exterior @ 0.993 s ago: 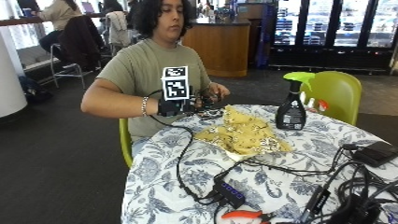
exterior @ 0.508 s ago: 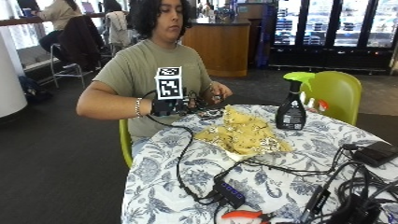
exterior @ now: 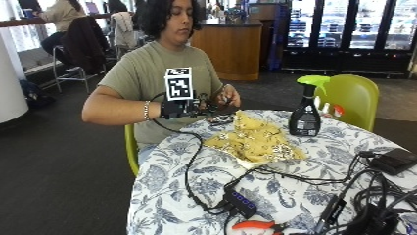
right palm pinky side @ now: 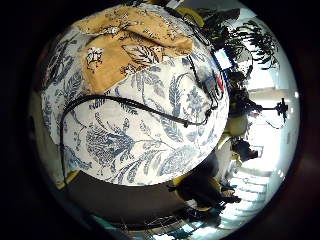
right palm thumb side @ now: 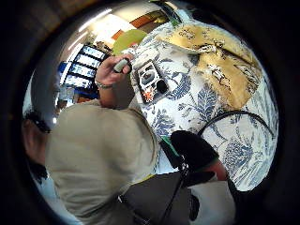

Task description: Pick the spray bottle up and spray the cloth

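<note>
A: Where's the right hand?

B: Gloved, raised above the table edge near the person's chest. It touches nothing on the table.

A: Fingers?

B: Can't tell. The outside view shows only the back of the glove, and neither palm view shows them curled on anything.

A: Other hand?

B: Bare left hand, just beside the gloved one, pinching a small grey object. Can't tell what it is.

A: Spray bottle?

B: Bottle is well apart from the gloved hand, across the table on the far side of the cloth. Upright, dark body, green trigger head, nobody touching it.

A: Cloth?

B: Yellow patterned cloth, crumpled in a heap, between the gloved hand and the bottle. Nearer the hand, not touching it. Both palm views show it lying on the blue floral tablecloth out ahead of the palm.

A: Anything else?

B: Black cable snakes over the tablecloth below the palm. Green chair behind the bottle.
</note>
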Motion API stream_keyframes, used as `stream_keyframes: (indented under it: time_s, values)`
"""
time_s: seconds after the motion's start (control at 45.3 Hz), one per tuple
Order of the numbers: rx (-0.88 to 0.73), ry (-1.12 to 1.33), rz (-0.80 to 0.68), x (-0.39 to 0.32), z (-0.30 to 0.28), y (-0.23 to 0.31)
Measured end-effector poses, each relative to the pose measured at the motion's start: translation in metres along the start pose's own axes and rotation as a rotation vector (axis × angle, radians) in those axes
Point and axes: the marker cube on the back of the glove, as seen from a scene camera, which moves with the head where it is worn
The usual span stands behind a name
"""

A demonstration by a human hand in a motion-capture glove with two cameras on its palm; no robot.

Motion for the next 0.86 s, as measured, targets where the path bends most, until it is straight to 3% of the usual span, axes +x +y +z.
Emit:
stream_keyframes:
  time_s: [0.861]
  values:
    - [-0.02, 0.025, -0.005, -0.012, 0.004, -0.003]
